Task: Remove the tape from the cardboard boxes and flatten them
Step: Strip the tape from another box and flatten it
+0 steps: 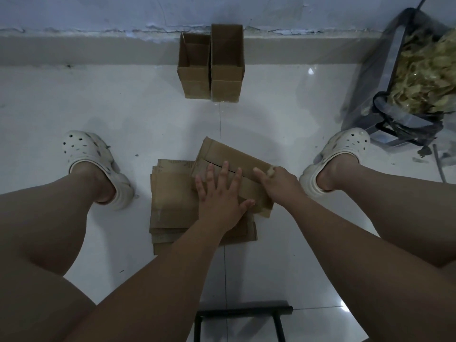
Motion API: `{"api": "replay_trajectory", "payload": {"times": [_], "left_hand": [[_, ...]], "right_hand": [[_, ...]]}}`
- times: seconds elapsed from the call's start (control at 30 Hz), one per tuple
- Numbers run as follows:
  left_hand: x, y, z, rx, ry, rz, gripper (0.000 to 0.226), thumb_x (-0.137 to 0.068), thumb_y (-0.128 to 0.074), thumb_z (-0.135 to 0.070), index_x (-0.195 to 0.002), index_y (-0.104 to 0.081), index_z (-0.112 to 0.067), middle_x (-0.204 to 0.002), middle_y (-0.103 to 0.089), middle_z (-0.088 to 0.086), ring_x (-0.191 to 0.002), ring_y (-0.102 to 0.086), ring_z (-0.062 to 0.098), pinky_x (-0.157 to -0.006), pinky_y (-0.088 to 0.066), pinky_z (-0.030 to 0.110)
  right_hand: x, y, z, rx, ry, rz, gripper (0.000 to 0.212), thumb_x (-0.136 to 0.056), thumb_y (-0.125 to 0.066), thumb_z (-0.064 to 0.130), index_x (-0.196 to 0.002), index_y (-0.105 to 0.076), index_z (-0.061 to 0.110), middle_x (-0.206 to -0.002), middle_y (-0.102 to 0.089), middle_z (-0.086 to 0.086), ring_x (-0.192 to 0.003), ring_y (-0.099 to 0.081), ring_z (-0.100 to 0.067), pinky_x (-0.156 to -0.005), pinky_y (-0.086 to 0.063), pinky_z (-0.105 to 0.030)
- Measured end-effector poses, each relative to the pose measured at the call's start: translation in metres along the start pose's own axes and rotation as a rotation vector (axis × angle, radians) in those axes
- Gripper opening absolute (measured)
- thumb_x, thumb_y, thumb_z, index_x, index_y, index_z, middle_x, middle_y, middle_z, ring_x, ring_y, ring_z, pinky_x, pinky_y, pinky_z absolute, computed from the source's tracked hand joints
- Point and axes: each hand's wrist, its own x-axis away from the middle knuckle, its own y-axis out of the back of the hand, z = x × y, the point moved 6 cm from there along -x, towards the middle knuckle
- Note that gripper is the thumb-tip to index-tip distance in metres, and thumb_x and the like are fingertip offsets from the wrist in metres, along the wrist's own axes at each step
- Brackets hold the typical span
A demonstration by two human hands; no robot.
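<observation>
Flattening is judged to be in hand: at frame centre a box [234,154] is pressed onto the pile [172,201] by the flat, spread left hand [222,193], while a tape wad [271,172] is pinched in the right hand [280,185]. Its long axis runs upper left to lower right. Next, the wad likely needs discarding.

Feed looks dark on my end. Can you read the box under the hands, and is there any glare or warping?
Head view: dim, bluish, but the flattened box under the left hand reads clearly, slit included; the pale tape wad pinched by the right hand is small and soft. Head view: small glare spots on the floor tiles; wide-angle bending at the edges.
</observation>
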Motion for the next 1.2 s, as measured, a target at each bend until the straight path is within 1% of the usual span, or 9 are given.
{"api": "replay_trajectory", "payload": {"times": [0.2, 0.3, 0.47, 0.6, 0.73, 0.8, 0.87, 1.03, 1.2], "left_hand": [[0.004, -0.003, -0.001, -0.012, 0.013, -0.003, 0.084, -0.084, -0.026, -0.074, -0.149, 0.007, -0.033, -0.157, 0.016, 0.001, -0.141, 0.022, 0.034, -0.102, 0.026, 0.054], [0.002, -0.002, 0.001, -0.012, 0.012, -0.014, 0.084, -0.083, -0.026, -0.075, -0.15, 0.005, -0.033, -0.158, 0.013, 0.002, -0.141, 0.02, 0.034, -0.104, 0.023, 0.056], [-0.001, 0.0, -0.001, -0.011, 0.012, -0.021, 0.085, -0.083, -0.024, -0.076, -0.15, 0.006, -0.033, -0.158, 0.012, 0.002, -0.141, 0.019, 0.033, -0.105, 0.022, 0.056], [0.002, -0.002, -0.001, 0.011, 0.029, -0.025, 0.084, -0.083, -0.024, -0.076, -0.149, 0.005, -0.034, -0.158, 0.012, 0.001, -0.141, 0.019, 0.033, -0.104, 0.023, 0.055], [0.001, -0.001, 0.0, 0.013, 0.043, -0.031, 0.084, -0.082, -0.022, -0.077, -0.149, 0.007, -0.035, -0.158, 0.014, 0.0, -0.142, 0.019, 0.033, -0.105, 0.022, 0.054], [0.002, 0.0, 0.0, 0.005, 0.052, -0.039, 0.084, -0.082, -0.022, -0.077, -0.149, 0.007, -0.035, -0.158, 0.014, 0.001, -0.142, 0.019, 0.034, -0.104, 0.022, 0.054], [0.004, 0.0, -0.001, 0.0, 0.06, -0.053, 0.084, -0.082, -0.022, -0.077, -0.149, 0.006, -0.035, -0.158, 0.013, 0.002, -0.142, 0.018, 0.034, -0.103, 0.024, 0.053], [0.002, 0.0, -0.006, -0.011, 0.069, -0.063, 0.084, -0.082, -0.023, -0.077, -0.149, 0.005, -0.035, -0.158, 0.011, 0.002, -0.142, 0.018, 0.033, -0.099, 0.03, 0.052], [0.004, -0.001, -0.009, -0.05, 0.083, -0.055, 0.084, -0.082, -0.018, -0.077, -0.15, 0.004, -0.034, -0.159, 0.01, 0.004, -0.142, 0.017, 0.034, -0.093, 0.039, 0.049]], "right_hand": [[-0.003, 0.006, 0.001, -0.02, -0.108, -0.082, 0.072, -0.064, -0.053, 0.088, -0.076, -0.056, 0.017, -0.07, -0.06, 0.0, -0.063, -0.056, -0.016, -0.048, -0.032, -0.026], [-0.009, 0.012, 0.0, 0.0, -0.062, -0.05, 0.053, -0.075, -0.066, 0.063, -0.076, -0.062, 0.01, -0.064, -0.062, -0.004, -0.065, -0.063, -0.022, -0.048, -0.038, -0.025], [-0.008, 0.019, -0.012, -0.172, 0.005, -0.041, 0.027, -0.087, -0.065, 0.031, -0.076, -0.063, 0.006, -0.068, -0.065, -0.011, -0.07, -0.069, -0.031, -0.071, -0.059, -0.042], [-0.004, 0.021, -0.007, 0.01, 0.095, -0.193, 0.018, -0.087, -0.056, 0.027, -0.089, -0.051, 0.01, -0.085, -0.056, -0.007, -0.077, -0.056, -0.028, -0.058, -0.04, -0.032], [0.001, 0.028, 0.008, 0.097, 0.177, -0.319, 0.038, -0.087, -0.055, 0.021, -0.124, -0.047, 0.016, -0.105, -0.04, -0.005, -0.083, -0.049, -0.028, -0.068, -0.036, -0.03], [0.0, 0.025, 0.015, 0.23, 0.215, -0.294, 0.019, -0.09, -0.049, 0.016, -0.105, -0.057, 0.008, -0.092, -0.052, -0.008, -0.081, -0.054, -0.029, -0.058, -0.03, -0.028], [-0.002, 0.024, 0.016, 0.278, 0.228, -0.297, 0.02, -0.093, -0.046, 0.014, -0.093, -0.061, 0.001, -0.079, -0.053, -0.01, -0.073, -0.052, -0.027, -0.056, -0.026, -0.031], [-0.006, 0.028, 0.013, 0.314, 0.248, -0.314, 0.028, -0.099, -0.043, 0.017, -0.103, -0.064, 0.0, -0.092, -0.062, -0.018, -0.074, -0.046, -0.025, -0.064, -0.029, -0.031], [-0.011, 0.026, 0.006, 0.252, 0.228, -0.341, 0.024, -0.096, -0.042, 0.012, -0.097, -0.061, -0.003, -0.092, -0.062, -0.021, -0.077, -0.049, -0.03, -0.065, -0.028, -0.032]]}}
